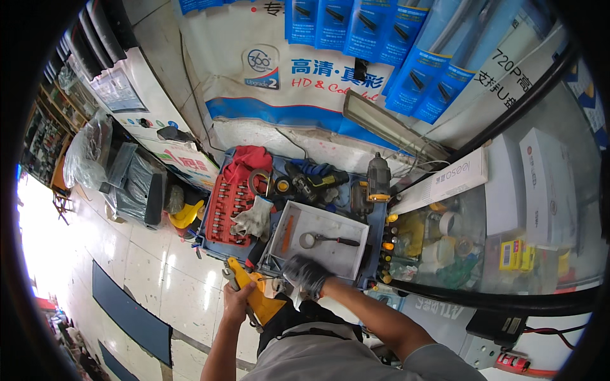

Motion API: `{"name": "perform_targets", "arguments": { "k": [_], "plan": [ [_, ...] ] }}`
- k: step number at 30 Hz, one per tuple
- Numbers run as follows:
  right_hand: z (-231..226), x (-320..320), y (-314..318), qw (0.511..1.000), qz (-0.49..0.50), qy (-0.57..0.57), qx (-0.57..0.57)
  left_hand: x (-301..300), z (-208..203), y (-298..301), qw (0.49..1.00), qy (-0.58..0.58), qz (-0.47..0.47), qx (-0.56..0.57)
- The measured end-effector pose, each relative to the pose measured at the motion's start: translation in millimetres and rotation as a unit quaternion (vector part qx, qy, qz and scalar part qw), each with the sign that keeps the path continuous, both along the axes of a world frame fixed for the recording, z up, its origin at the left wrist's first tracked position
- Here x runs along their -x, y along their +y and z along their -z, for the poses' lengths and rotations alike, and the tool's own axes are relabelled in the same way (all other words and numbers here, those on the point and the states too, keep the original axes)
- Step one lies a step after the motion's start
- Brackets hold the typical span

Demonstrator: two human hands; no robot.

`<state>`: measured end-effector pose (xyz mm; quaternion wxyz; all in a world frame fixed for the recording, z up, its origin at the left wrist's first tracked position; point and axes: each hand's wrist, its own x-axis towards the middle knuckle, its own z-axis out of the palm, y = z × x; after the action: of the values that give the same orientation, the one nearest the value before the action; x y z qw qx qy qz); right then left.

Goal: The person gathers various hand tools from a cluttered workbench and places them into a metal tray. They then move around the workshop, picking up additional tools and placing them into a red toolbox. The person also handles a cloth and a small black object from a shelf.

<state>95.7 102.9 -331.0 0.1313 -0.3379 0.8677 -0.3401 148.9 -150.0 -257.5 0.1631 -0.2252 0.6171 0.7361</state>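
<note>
My bare left hand point(236, 301) is closed round a flat yellow piece point(269, 307) of a kind I cannot make out. An adjustable-looking wrench point(229, 274) lies along it in the same grip, its grey head sticking out beyond my fingers. My right hand point(306, 274), in a dark grey work glove, is at the near left edge of a shallow white tray point(324, 219). Its fingers are bent, and whether they hold anything is hidden. Inside the tray lie a dark-handled tool with a metal ring end point(337, 240) and a thin orange strip point(288, 233).
Left of the tray sits a red socket set case point(221, 219) with a whitish glove point(253, 218) on it. Behind are a cordless drill point(306, 183), a tape roll point(282, 185) and an upright yellow-black power tool point(379, 178). A glass display case point(540, 267) bounds the right.
</note>
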Motion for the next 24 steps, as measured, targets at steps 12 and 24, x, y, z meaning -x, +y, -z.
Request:
{"name": "perform_targets", "arguments": {
  "k": [12,24],
  "plan": [
    [55.9,39.9,76.3,0.866,0.314,-0.223,-0.317,48.9,6.2,-85.9,0.997,0.023,-0.057,-0.049],
    [89.7,66.0,14.8,0.833,0.449,-0.227,-0.229,90.4,18.0,-141.6,0.998,-0.004,-0.042,-0.056]
  ]
}}
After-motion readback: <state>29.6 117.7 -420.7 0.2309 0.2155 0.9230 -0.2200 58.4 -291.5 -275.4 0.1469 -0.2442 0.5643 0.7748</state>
